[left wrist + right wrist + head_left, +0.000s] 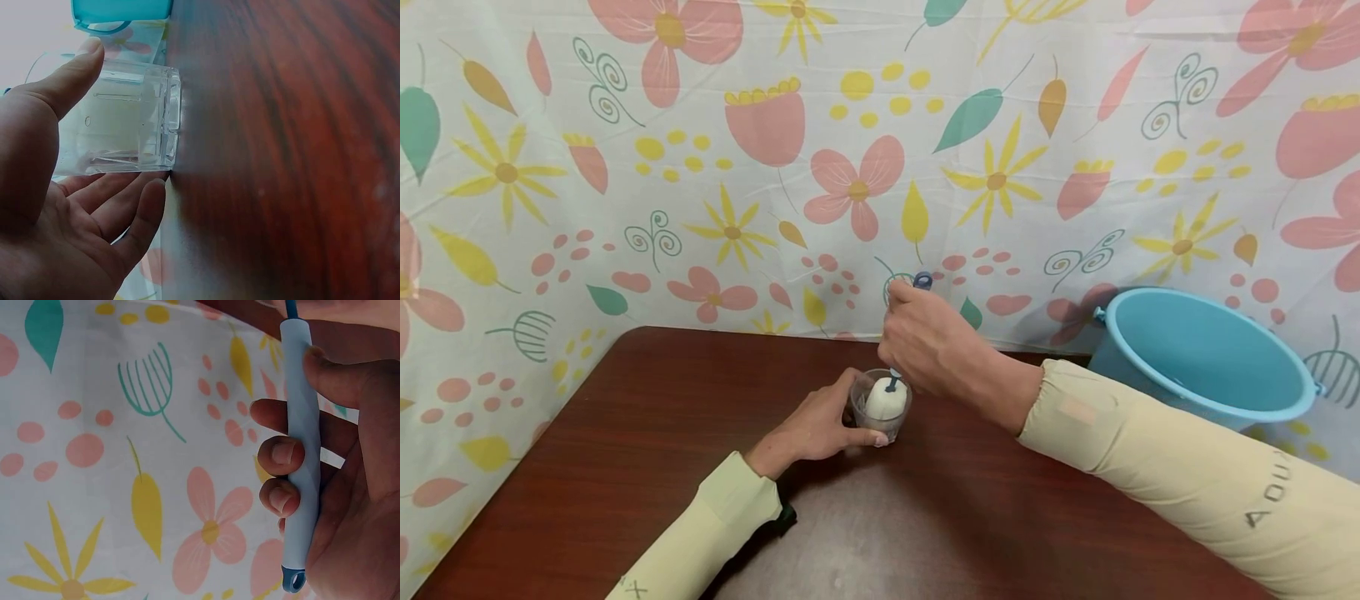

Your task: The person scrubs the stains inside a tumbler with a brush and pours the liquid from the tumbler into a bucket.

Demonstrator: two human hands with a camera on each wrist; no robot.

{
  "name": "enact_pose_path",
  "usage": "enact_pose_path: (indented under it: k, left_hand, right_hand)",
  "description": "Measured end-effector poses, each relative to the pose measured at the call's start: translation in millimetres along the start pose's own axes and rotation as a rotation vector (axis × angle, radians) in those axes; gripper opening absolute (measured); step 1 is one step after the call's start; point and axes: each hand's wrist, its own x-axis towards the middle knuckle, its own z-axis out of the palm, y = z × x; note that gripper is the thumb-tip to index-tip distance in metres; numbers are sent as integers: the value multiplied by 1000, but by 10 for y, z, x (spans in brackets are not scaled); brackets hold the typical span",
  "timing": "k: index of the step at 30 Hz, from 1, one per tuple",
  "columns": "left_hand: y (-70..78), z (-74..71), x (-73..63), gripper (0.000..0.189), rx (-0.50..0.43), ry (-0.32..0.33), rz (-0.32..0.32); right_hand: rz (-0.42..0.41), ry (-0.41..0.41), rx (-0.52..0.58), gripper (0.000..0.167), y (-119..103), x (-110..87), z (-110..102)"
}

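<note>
My left hand (816, 425) holds a clear glass (122, 122) that stands upright on the table, its thumb on the near side and its fingers round the far side. Inside the glass sits the white sponge-like head (886, 402) of a cup brush, with a dark blue stem rising from it. Above the glass my right hand (928, 337) grips the brush's light blue handle (303, 425), fingers wrapped round it and thumb along its side. A dark blue hanging loop (293, 580) ends the handle.
A blue bucket (1210, 354) stands at the right, beyond my right forearm. The dark red-brown wooden table (685, 400) backs onto a flower-patterned curtain (850, 100). A small black object (786, 518) shows beneath the left sleeve cuff.
</note>
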Motion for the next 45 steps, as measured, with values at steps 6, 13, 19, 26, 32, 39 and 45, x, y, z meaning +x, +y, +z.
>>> enact_pose_path:
  k: [6,13,19,26,32,39,45]
  left_hand:
    - [2,-9,7,83,9,-2,17]
    - [-19,-21,31,88,23,-9,21]
    - [-21,-34,31,86,18,-4,25]
    - [-31,-28,24,84,10,-2,36]
    - [-35,-22,20,86,13,-12,20]
    - [-18,-16,15,88,22,-6,22]
    - [-24,-11,11,90,28,-7,15]
  right_hand:
    - [-15,6,-21,30,-49,43,12]
    - [-10,34,-43,31,-78,82,27]
    - [-18,11,-36,30,-94,126,27]
    - [-13,13,-26,29,-115,125,56]
    - [-19,16,-33,28,-120,123,57]
    - [-26,-3,-17,31,-90,114,68]
    - [-34,6,-9,32,-58,117,57]
